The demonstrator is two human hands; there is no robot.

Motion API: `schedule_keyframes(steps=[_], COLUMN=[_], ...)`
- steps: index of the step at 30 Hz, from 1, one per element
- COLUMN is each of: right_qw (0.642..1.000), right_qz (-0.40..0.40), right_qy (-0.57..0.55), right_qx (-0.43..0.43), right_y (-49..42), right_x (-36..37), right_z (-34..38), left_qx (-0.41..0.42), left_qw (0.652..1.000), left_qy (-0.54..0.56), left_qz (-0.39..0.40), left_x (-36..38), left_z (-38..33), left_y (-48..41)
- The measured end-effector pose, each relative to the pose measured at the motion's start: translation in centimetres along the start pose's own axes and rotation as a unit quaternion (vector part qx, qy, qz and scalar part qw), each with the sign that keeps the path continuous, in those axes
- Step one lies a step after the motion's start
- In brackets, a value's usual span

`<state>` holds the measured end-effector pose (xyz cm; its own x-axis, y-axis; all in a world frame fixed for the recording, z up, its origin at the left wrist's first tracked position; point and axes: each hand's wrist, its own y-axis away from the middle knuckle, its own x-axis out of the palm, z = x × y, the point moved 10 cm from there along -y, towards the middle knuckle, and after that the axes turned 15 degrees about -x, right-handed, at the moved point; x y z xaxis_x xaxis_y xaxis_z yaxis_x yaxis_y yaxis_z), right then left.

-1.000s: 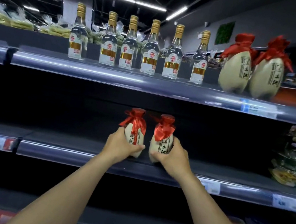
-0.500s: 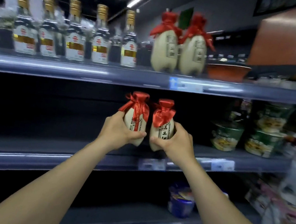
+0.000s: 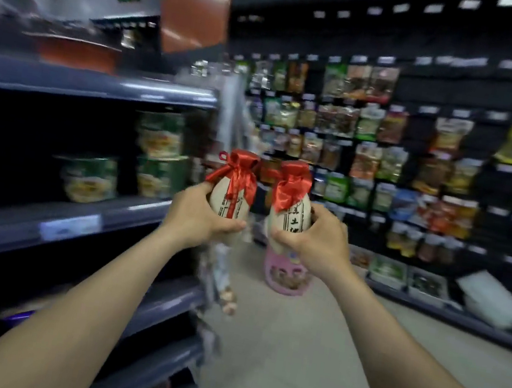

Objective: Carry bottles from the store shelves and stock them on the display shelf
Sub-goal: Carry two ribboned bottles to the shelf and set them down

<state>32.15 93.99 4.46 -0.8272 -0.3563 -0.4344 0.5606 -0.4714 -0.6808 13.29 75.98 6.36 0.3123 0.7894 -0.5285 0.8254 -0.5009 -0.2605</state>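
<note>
Head cam: you've got one cream bottle per hand, both out in front at chest height over the aisle floor (image 3: 306,353), clear of the shelves (image 3: 82,220) on your left. Your left hand (image 3: 200,218) wraps the left bottle (image 3: 230,201) low around its belly, your right hand (image 3: 314,240) does the same on the right bottle (image 3: 291,214). Gripping low keeps the red ribbon tops uncrushed, I'd guess, and both upright. They're just beside each other, so watch for clinking. Everything's motion-blurred; can't spot the display shelf.
</note>
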Motion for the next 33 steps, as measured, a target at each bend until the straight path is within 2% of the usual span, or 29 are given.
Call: schedule_keyframes(steps=[11,16,21,26,33], right_qw=[0.976,0.954,0.924,0.903,0.898], right_qz=[-0.150,-0.195,-0.254,-0.283,-0.304], right_qy=[0.097,0.156,0.194,0.203,0.212], right_qx=[0.121,0.167,0.212,0.252,0.236], right_y=[3.9,3.7,3.6,5.0,5.2], right_x=[-30.8,-43.8,-57.3,-68.3,-83.8], right_z=[-25.9,-38.6,-49.3,-59.0,-73.3], left_qx=[0.065,0.100,0.108,0.135,0.147], left_qw=[0.976,0.947,0.912,0.896,0.877], left_qy=[0.069,0.095,0.129,0.113,0.133], left_qz=[0.197,0.290,0.375,0.407,0.438], left_x=[41.1,61.9,79.3,93.0,112.1], left_z=[-20.1,-29.4,-39.5,-48.5,-60.5], left_y=[-1.7,-2.8,-2.3,-1.0,1.5])
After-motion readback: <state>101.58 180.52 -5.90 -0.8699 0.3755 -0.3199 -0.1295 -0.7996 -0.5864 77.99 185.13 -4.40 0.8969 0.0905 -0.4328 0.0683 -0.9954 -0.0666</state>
